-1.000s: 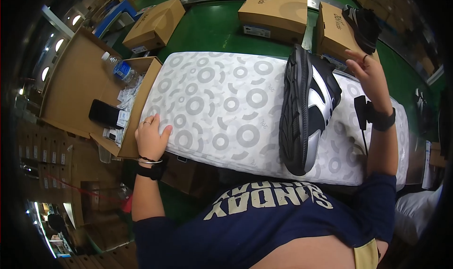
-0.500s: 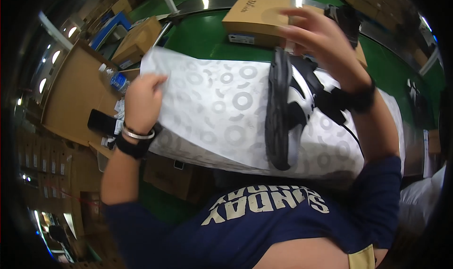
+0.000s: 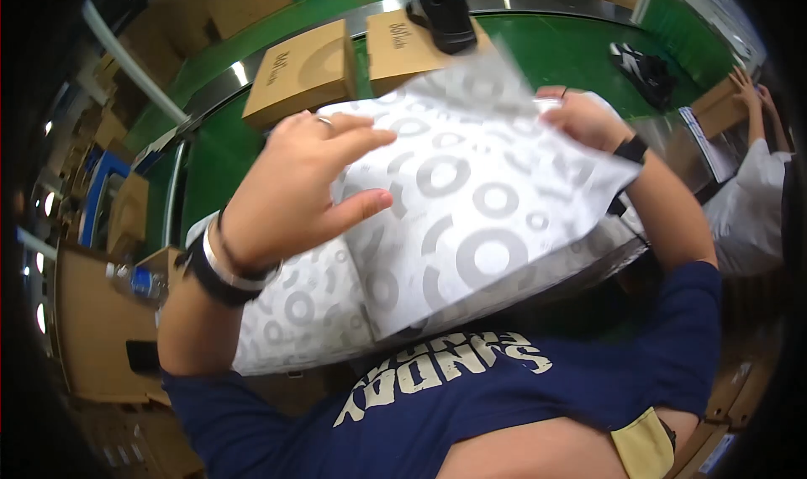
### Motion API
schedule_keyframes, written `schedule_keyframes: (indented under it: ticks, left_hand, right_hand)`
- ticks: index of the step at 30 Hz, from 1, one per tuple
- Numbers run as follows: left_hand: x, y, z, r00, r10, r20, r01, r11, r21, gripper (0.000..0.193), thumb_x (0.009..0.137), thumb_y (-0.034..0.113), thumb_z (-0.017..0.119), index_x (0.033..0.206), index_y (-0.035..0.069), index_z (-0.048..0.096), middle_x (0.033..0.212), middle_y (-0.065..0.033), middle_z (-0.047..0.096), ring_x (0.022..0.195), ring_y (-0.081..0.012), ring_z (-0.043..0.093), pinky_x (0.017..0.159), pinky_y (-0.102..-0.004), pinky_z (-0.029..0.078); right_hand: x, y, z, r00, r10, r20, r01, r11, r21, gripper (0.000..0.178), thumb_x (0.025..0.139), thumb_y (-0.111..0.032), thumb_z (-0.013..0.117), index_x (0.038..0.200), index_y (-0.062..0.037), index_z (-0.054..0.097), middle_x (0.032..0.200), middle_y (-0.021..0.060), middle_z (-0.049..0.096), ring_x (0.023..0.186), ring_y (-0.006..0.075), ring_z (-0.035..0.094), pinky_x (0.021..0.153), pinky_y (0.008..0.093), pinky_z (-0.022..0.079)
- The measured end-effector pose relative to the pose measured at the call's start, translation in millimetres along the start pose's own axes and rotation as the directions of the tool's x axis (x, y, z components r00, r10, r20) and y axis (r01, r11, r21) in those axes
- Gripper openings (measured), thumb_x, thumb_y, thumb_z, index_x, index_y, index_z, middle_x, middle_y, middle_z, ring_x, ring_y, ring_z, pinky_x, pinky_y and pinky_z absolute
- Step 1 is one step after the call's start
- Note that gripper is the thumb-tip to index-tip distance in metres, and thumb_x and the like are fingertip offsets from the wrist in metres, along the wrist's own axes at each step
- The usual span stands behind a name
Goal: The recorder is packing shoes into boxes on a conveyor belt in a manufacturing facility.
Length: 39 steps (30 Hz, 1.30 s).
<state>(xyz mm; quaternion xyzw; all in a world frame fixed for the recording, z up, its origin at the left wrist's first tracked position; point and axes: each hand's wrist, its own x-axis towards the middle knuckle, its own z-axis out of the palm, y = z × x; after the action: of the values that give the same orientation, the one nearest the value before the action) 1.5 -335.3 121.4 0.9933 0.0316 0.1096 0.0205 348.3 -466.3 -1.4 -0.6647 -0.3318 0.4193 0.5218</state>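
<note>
White wrapping paper (image 3: 437,202) printed with grey rings is spread in front of me, one part folded over in a raised flap. My left hand (image 3: 311,176) is over the paper's left part, thumb apart from the fingers, with nothing in it. At the far right edge of the sheet, my right hand (image 3: 588,118) has its fingers closed on the paper. Some of those fingers are blurred and partly hidden. A far corner of the sheet stands up, smeared by motion. Whatever lies beneath the flap is hidden.
Beyond the paper, a brown shoebox (image 3: 303,71) and another shoebox (image 3: 395,46) stand on the green conveyor; a black shoe (image 3: 445,17) sits on the second. Another shoe (image 3: 643,71) lies farther right. A co-worker's hands (image 3: 748,92) hold a box. A bottle (image 3: 139,281) is at left.
The black and white shoe on the paper is now out of sight, with paper folded over that area. My right hand has taken the paper's edge; my left hand has opened. The view has shifted right.
</note>
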Motion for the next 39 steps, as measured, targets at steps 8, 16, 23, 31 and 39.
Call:
schedule_keyframes:
  ticks: [8, 16, 23, 31, 39]
  left_hand:
    - [152, -7, 102, 0.505, 0.145, 0.851, -0.160, 0.984, -0.073, 0.074, 0.065, 0.044, 0.063, 0.127, 0.013, 0.036, 0.109, -0.0212, 0.053, 0.102, -0.0301, 0.052, 0.086, -0.0417, 0.039]
    - [169, 26, 157, 0.767, -0.132, 0.628, 0.075, 0.990, 0.117, 0.086, 0.062, 0.055, 0.064, 0.132, 0.022, 0.026, 0.137, -0.0194, 0.023, 0.120, -0.0374, 0.033, 0.095, -0.0542, 0.024]
    - [172, 25, 164, 0.750, -0.116, 0.651, 0.071, 0.993, 0.095, 0.101, 0.058, 0.058, 0.064, 0.136, 0.017, 0.015, 0.134, -0.0291, 0.018, 0.119, -0.0487, 0.026, 0.096, -0.0473, 0.029]
    - [178, 21, 165, 0.789, 0.012, 0.614, -0.057, 0.997, 0.054, 0.092, 0.065, 0.055, 0.059, 0.131, 0.001, 0.023, 0.129, -0.0304, 0.027, 0.119, -0.0394, 0.032, 0.098, -0.0385, 0.029]
    - [116, 123, 62, 0.602, 0.573, 0.556, -0.313, 0.810, -0.496, 0.036, 0.077, 0.015, 0.052, 0.111, 0.004, 0.044, 0.072, -0.0167, 0.059, 0.065, -0.0283, 0.059, 0.054, -0.0361, 0.046]
  right_hand:
    - [43, -7, 25, 0.801, -0.352, 0.483, 0.542, 0.084, -0.836, 0.062, 0.063, -0.009, 0.064, 0.119, 0.0036, 0.041, 0.082, 0.0166, 0.061, 0.072, 0.0204, 0.059, 0.064, 0.0292, 0.046]
    - [214, -58, 37, 0.757, -0.590, -0.280, 0.344, 0.724, -0.597, 0.093, 0.058, -0.041, 0.075, 0.127, 0.0037, 0.031, 0.128, 0.0291, 0.028, 0.117, 0.0351, 0.035, 0.096, 0.0348, 0.032]
    - [189, -73, 51, 0.632, -0.767, -0.110, 0.561, 0.550, -0.618, 0.064, 0.058, -0.023, 0.074, 0.110, 0.0051, 0.050, 0.118, 0.0199, 0.039, 0.111, 0.0297, 0.040, 0.094, 0.0312, 0.033]
    - [-60, -91, -5, 0.941, -0.339, -0.021, 0.338, 0.928, 0.154, 0.040, 0.070, -0.009, 0.053, 0.107, 0.0042, 0.051, 0.089, 0.0078, 0.060, 0.081, 0.0134, 0.058, 0.077, 0.0248, 0.046]
    - [-106, -40, 44, 0.556, -0.700, 0.448, 0.768, 0.225, -0.599, 0.027, 0.054, -0.006, 0.061, 0.080, -0.0020, 0.057, 0.101, 0.0187, 0.052, 0.102, 0.0316, 0.048, 0.085, 0.0380, 0.040]
